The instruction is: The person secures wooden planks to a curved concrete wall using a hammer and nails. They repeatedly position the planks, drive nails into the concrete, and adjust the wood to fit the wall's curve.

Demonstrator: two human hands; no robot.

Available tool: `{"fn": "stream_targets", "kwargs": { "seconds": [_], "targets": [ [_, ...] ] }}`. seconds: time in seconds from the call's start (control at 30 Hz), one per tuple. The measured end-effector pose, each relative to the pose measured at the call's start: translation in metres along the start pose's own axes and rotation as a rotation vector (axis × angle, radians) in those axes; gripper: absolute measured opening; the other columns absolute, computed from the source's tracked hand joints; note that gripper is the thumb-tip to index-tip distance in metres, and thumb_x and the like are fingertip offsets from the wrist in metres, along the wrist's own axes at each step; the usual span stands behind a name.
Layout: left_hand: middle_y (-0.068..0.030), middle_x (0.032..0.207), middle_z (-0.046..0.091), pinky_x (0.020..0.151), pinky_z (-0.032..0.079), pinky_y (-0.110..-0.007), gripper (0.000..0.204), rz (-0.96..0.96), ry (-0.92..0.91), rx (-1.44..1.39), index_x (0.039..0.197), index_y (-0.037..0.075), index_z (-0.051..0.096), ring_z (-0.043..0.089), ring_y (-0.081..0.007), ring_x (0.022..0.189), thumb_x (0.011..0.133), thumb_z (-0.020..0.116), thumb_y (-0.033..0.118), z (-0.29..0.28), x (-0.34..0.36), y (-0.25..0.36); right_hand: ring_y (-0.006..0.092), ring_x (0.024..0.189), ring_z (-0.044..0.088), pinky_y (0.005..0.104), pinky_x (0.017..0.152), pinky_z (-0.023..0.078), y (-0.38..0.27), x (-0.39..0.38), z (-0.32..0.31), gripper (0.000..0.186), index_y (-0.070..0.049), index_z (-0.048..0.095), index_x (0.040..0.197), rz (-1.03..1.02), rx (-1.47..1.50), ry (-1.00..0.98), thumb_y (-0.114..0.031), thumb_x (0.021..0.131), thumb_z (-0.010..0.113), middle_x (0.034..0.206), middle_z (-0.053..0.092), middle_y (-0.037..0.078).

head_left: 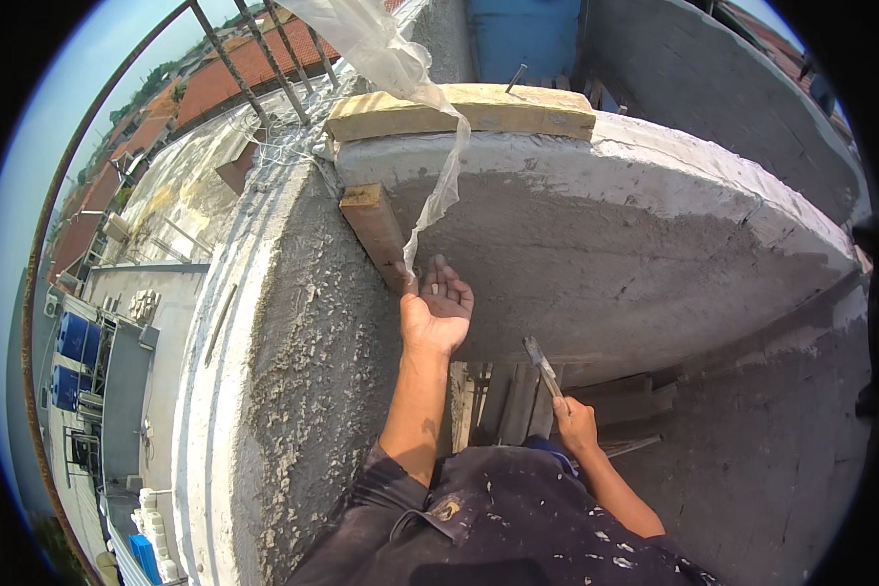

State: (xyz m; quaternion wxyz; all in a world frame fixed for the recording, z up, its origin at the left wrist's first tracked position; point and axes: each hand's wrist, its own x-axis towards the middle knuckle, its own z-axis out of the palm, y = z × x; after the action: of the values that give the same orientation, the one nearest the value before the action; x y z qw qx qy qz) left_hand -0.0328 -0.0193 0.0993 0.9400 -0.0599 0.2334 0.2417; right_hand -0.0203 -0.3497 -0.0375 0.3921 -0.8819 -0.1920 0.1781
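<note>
My left hand [438,311] is raised palm-up beside the upright wooden block [371,220], its thumb near the block's lower end, fingers apart and loosely curled; I cannot make out a small pale spot among them. A wrinkled translucent plastic strip [438,200] hangs down to that thumb. Lower right, my right hand [576,422] grips a metal hand tool [542,366] pointing up and left. Behind both hands is a curved, rough grey concrete wall [615,254]. A horizontal timber [459,107] lies on its top, with a metal pin standing up from it.
At left, a rusty metal railing [39,234] and tangled wire [283,137] border a white concrete ledge [215,391], beyond which are rooftops and blue tanks [76,340] below. Loose planks [518,400] stand under the wall. A blue panel [523,34] is behind it.
</note>
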Motion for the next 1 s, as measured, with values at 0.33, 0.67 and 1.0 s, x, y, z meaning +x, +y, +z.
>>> {"fn": "stream_targets", "kwargs": {
  "seconds": [0.33, 0.67, 1.0],
  "targets": [
    [0.0032, 0.100, 0.074, 0.068, 0.050, -0.028, 0.030, 0.196, -0.043, -0.058, 0.116, 0.014, 0.066, 0.064, -0.0131, 0.078, 0.101, 0.072, 0.039, 0.031, 0.018, 0.017, 0.0498, 0.108, 0.070, 0.0542, 0.095, 0.052, 0.153, -0.100, 0.000, 0.077, 0.000, 0.077, 0.103, 0.689, -0.168, -0.032, -0.069, 0.105, 0.042, 0.103, 0.073, 0.032],
    [-0.0057, 0.138, 0.072, 0.091, 0.061, -0.038, 0.042, -0.310, -0.402, 2.191, 0.142, 0.007, 0.065, 0.071, -0.0214, 0.117, 0.102, 0.069, 0.021, -0.179, 0.082, -0.027, 0.0289, 0.069, 0.072, 0.0438, 0.058, 0.058, 0.222, -0.219, 0.020, 0.076, 0.007, 0.074, 0.116, 1.533, 0.363, 0.341, -0.065, 0.101, 0.058, 0.094, 0.073, 0.020],
    [-0.0177, 0.152, 0.062, 0.117, 0.044, -0.041, 0.075, -1.042, -0.680, 2.154, 0.157, 0.005, 0.051, 0.058, -0.0327, 0.140, 0.096, 0.078, 0.040, -0.231, 0.012, -0.110, 0.0212, 0.053, 0.065, 0.0383, 0.052, 0.053, 0.200, -0.214, 0.040, 0.063, 0.002, 0.071, 0.081, 1.402, 0.404, 0.235, -0.059, 0.097, 0.071, 0.064, 0.065, 0.011]
  ]
}}
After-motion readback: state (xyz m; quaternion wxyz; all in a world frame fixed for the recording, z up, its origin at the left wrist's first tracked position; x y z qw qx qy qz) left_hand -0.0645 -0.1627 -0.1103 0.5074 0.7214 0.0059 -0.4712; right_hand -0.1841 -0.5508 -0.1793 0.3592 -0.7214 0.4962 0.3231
